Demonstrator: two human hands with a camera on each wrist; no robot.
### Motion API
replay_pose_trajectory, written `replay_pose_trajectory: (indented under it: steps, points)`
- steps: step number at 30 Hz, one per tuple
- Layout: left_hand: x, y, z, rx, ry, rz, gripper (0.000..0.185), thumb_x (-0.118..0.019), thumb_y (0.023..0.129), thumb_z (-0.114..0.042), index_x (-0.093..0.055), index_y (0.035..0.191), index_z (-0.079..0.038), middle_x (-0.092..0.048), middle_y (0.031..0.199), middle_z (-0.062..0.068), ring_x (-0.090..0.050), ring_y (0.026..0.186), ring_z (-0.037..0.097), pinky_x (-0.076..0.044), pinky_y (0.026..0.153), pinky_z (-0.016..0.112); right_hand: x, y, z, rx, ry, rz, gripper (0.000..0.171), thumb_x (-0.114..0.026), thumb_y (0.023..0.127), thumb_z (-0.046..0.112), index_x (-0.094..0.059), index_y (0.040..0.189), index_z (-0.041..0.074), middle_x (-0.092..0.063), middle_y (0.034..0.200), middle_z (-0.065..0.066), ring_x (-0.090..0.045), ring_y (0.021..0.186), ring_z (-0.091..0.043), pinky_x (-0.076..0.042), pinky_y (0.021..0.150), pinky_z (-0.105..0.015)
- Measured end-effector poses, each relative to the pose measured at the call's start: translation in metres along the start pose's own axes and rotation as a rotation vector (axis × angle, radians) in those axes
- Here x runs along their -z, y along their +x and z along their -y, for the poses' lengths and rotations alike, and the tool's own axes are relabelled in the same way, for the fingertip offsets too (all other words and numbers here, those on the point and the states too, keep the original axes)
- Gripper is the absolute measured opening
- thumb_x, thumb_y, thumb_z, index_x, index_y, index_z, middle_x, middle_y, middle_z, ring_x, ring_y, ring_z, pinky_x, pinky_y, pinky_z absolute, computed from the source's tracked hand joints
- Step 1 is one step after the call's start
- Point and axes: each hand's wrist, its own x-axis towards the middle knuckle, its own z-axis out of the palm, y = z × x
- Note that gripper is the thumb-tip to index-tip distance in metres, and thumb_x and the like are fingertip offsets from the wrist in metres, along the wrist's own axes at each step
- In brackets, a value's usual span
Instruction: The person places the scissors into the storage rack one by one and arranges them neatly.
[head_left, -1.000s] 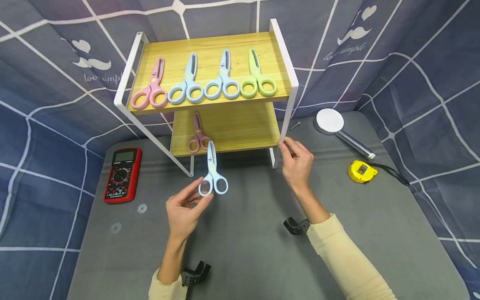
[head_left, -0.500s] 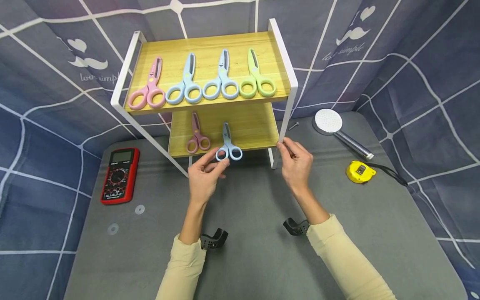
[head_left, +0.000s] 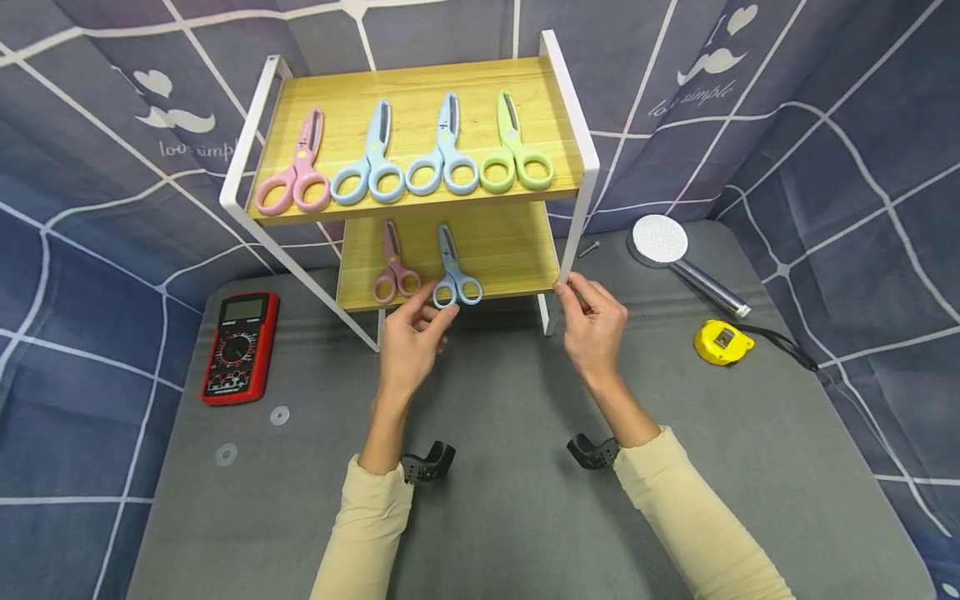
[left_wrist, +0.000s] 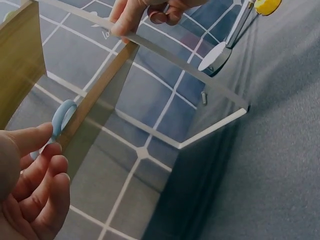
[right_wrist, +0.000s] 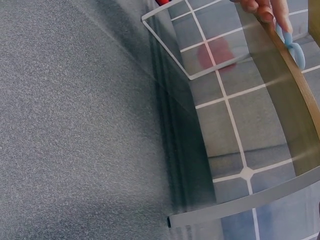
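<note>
My left hand (head_left: 408,346) pinches one handle ring of a pair of light blue scissors (head_left: 450,258), whose blades point back over the lower shelf (head_left: 510,258). In the left wrist view the blue handle ring (left_wrist: 62,117) stands at the shelf's front edge, between thumb and fingers. Just left of it lie pink scissors (head_left: 392,254). My right hand (head_left: 595,329) grips the rack's right front leg (head_left: 576,229) between thumb and fingers. On the upper shelf (head_left: 345,92) lie pink scissors (head_left: 306,158), two blue pairs and green scissors (head_left: 512,137), side by side.
A red multimeter (head_left: 242,348) and two clear washers lie on the grey mat (head_left: 495,467) at the left. To the right are a shower head (head_left: 660,240), a yellow tape measure (head_left: 722,342) and a small screw (head_left: 589,249). A tile-patterned curtain surrounds the mat.
My left hand has carried the blue scissors forward and right, from in front of the rack onto the lower shelf beside the pink pair. The right hand has stayed on the leg.
</note>
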Motion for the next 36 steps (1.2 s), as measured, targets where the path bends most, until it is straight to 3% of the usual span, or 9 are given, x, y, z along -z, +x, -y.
replay_pose_trajectory:
  steps: [3,11,17,24,36]
  points:
    - [0.002,0.002,0.006,0.023,-0.029,-0.005,0.043,-0.066,0.093,-0.002,-0.055,0.133,0.009,-0.064,0.075,0.026,-0.054,0.047,0.002,-0.05,0.047,0.023,0.0,0.0,0.001,0.002,0.003,-0.002,0.006,-0.072,0.079,-0.013,-0.07,0.084,-0.01,-0.05,0.058,-0.012,-0.035,0.053,-0.003,-0.026,0.051,-0.013]
    - [-0.001,0.008,0.048,0.011,-0.085,-0.104,0.044,-0.07,0.093,-0.011,-0.059,0.134,-0.001,-0.067,0.077,0.025,-0.061,0.052,0.038,-0.049,0.045,0.022,0.0,-0.001,-0.001,0.005,0.002,-0.01,0.005,-0.073,0.08,-0.012,-0.07,0.084,-0.01,-0.05,0.058,-0.012,-0.036,0.053,-0.004,-0.026,0.051,-0.013]
    - [-0.007,0.009,0.051,-0.046,-0.073,-0.163,0.038,-0.074,0.09,-0.016,-0.066,0.125,-0.004,-0.068,0.073,0.019,-0.063,0.05,0.027,-0.05,0.046,0.021,0.0,0.0,0.004,0.003,0.012,0.006,0.004,-0.072,0.081,-0.013,-0.07,0.084,-0.011,-0.052,0.06,-0.017,-0.037,0.052,-0.012,-0.027,0.052,-0.011]
    - [-0.013,0.013,0.044,-0.085,0.077,-0.216,0.032,-0.075,0.089,-0.014,-0.069,0.118,-0.001,-0.07,0.067,0.008,-0.065,0.049,0.018,-0.05,0.047,0.021,0.0,0.0,0.003,-0.002,0.012,0.011,0.005,-0.072,0.081,-0.015,-0.07,0.085,-0.013,-0.056,0.063,-0.018,-0.038,0.051,-0.014,-0.027,0.051,-0.011]
    - [-0.016,0.018,0.04,-0.041,0.112,-0.244,0.03,-0.073,0.089,-0.014,-0.07,0.117,-0.004,-0.07,0.065,0.005,-0.066,0.049,0.017,-0.048,0.044,0.019,0.0,0.0,0.002,0.008,0.019,0.004,0.005,-0.072,0.08,-0.014,-0.07,0.084,-0.012,-0.055,0.062,-0.017,-0.037,0.052,-0.008,-0.026,0.051,-0.011]
